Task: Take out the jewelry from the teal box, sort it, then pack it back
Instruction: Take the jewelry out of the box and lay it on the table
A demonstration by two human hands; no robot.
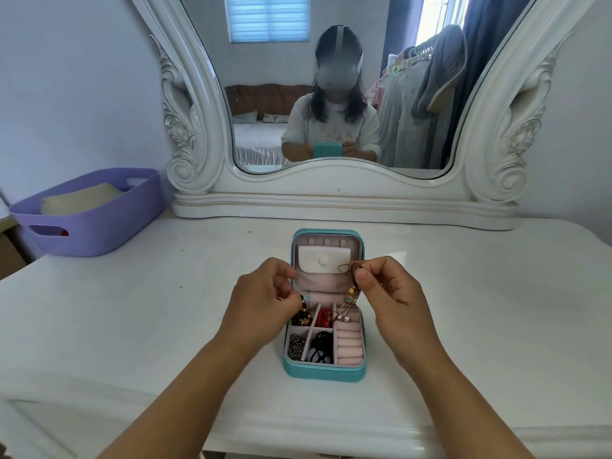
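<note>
The teal jewelry box (pixel 323 371) lies open in the middle of the white dresser, its lid (pixel 326 260) standing up behind. My right hand (pixel 387 288) pinches a brown cord necklace (pixel 349 298) that hangs down into the box with small beads at its end. My left hand (pixel 265 301) pinches a dark beaded piece (pixel 303 314) over the box's top-left compartment. Other compartments hold a red item (pixel 323 319), a silver chain (pixel 295 346), black hair ties (pixel 321 347) and pink ring rolls (pixel 349 344).
A purple plastic basket (pixel 96 223) with folded cloth stands at the back left of the dresser top (pixel 132 326). A large white ornate mirror (pixel 344 197) stands right behind the box. The dresser's front edge runs just below my forearms.
</note>
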